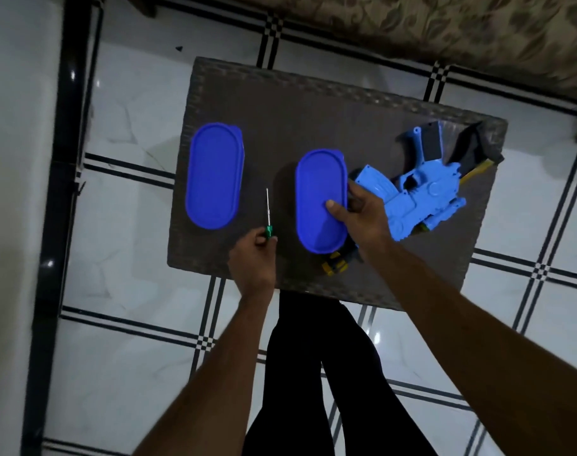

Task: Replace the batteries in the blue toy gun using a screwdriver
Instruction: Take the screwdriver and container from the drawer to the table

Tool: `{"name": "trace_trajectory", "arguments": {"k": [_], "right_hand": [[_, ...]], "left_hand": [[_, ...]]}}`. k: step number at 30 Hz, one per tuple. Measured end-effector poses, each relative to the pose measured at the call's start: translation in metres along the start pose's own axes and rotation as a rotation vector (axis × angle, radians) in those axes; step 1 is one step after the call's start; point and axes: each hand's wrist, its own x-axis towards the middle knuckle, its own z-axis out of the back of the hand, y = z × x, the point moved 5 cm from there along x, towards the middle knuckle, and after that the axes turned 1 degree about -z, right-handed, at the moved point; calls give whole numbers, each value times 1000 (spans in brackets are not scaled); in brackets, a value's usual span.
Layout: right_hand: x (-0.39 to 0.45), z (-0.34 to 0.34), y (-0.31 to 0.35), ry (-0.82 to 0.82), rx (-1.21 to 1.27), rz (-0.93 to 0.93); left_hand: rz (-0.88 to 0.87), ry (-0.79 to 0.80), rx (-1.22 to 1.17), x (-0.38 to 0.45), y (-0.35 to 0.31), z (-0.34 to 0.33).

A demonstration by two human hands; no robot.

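Observation:
The blue toy gun (pixel 422 192) lies on the right half of the small brown wicker table (pixel 313 103), its black-and-blue grip pointing away from me. My left hand (pixel 252 261) grips the green handle of a thin screwdriver (pixel 267 212) whose metal shaft points away over the table. My right hand (pixel 362 215) holds the right edge of a blue oval lid (pixel 316 199), thumb on top and fingers curled under its rim. Below that lid a yellow and black object (pixel 336 266) shows; what it is cannot be made out.
A second blue oval lid (pixel 214 176) lies on the table's left part. The table stands on white floor tiles with black lines. A patterned fabric edge (pixel 445 28) runs along the top right. My dark-trousered legs (pixel 329 373) are under the near table edge.

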Motion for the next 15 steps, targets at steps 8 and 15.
{"name": "trace_trajectory", "arguments": {"k": [8, 15], "right_hand": [[-8, 13, 5, -93, -220, -23], [-82, 79, 47, -160, -366, 85]], "left_hand": [[-17, -20, 85, -1, 6, 6], [-172, -1, 152, -65, -34, 55]]}}
